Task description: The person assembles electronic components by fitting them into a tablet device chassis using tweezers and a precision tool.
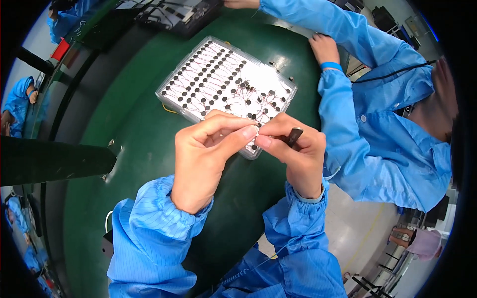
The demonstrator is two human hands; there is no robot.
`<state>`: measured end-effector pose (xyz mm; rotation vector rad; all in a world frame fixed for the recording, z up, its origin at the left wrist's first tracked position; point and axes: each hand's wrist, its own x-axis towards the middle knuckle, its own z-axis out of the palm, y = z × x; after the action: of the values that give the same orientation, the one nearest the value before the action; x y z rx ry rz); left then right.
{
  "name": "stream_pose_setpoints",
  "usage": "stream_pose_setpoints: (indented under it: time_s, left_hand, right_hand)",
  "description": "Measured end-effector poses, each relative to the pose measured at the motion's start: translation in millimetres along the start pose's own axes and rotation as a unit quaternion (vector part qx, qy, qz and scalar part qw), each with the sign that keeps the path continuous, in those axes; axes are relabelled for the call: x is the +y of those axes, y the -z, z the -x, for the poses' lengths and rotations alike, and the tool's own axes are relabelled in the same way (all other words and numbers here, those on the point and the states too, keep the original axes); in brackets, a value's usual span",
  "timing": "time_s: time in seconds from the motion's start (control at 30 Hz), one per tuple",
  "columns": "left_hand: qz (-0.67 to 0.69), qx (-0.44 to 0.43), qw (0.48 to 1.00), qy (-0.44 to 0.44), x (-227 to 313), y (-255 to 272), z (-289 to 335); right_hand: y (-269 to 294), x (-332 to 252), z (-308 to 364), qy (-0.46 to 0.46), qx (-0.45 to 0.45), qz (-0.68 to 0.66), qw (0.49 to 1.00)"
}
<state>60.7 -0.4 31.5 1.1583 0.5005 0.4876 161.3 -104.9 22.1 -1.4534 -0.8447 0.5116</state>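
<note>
Over the near edge of a white foam sheet in a clear plastic tray, my two hands meet fingertip to fingertip. My left hand is closed in a pinch, thumb against forefinger; the small piece at its tips is too hidden to name. My right hand pinches at the same spot, and a slim dark tool with a flat end is tucked in its fingers. Small black round parts with thin red wires stand in neat rows on the tray's left. Further such parts lie loosely tangled on its right.
The tray rests on a green table. A dark green post juts in from the left. Dark equipment stands at the far edge. On the right a co-worker in blue rests a hand on the table, near loose small parts.
</note>
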Motion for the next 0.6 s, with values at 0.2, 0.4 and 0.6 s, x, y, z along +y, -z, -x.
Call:
stream_pose_setpoints:
  time_s: [0.2, 0.4, 0.6]
  left_hand:
    - [-0.138, 0.009, 0.980, -0.142, -5, 3, 12]
    - [-0.435, -0.020, 0.792, -0.427, -10, 7, 16]
    - [-0.443, -0.039, 0.772, -0.454, -9, 17, 16]
  right_hand:
    - [-6, -7, 13, -0.005, -0.006, 0.016, 1.000]
    - [-9, -14, 20, -0.043, 0.041, 0.003, 0.998]
    - [-17, -17, 21, 0.063, 0.019, 0.151, 0.986]
